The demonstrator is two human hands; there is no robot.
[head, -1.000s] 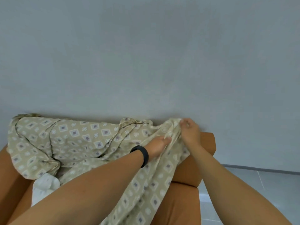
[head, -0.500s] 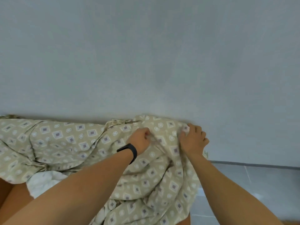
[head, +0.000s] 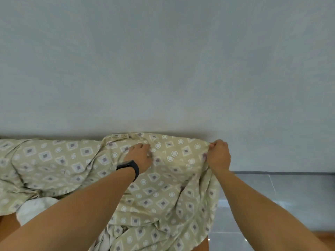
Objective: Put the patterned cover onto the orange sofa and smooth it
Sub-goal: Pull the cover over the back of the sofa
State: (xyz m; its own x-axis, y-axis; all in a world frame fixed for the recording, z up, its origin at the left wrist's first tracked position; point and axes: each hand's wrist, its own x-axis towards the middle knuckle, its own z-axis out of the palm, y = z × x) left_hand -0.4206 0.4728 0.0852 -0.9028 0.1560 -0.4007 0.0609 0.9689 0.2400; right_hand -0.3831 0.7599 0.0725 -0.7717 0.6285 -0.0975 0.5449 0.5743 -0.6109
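The right hand [head: 219, 156] pinches the top right corner of the patterned cover [head: 163, 196], fingers curled tight round a gathered fold of the cloth, knuckles up toward twelve o'clock; the left hand [head: 140, 157] lies at about nine o'clock from it, its fingers bent down into the fabric and gripping a bunch of it near the upper edge; a black wristband [head: 129, 168] sits on the left wrist; between the two hands the cloth is drawn fairly flat, showing its beige ground with grey diamonds and white rings; from the right hand the cover hangs toward six o'clock in long folds, and from the left hand it runs toward nine o'clock in loose wrinkles along the back of the orange sofa [head: 7, 225]; the sofa is almost wholly hidden, with bare orange showing only at the lower left and a sliver at the bottom edge; a white cloth [head: 34, 209] lies below the cover at the lower left; a pale wall [head: 163, 60] fills the upper view; grey floor tiles [head: 290, 192] lie at four o'clock.
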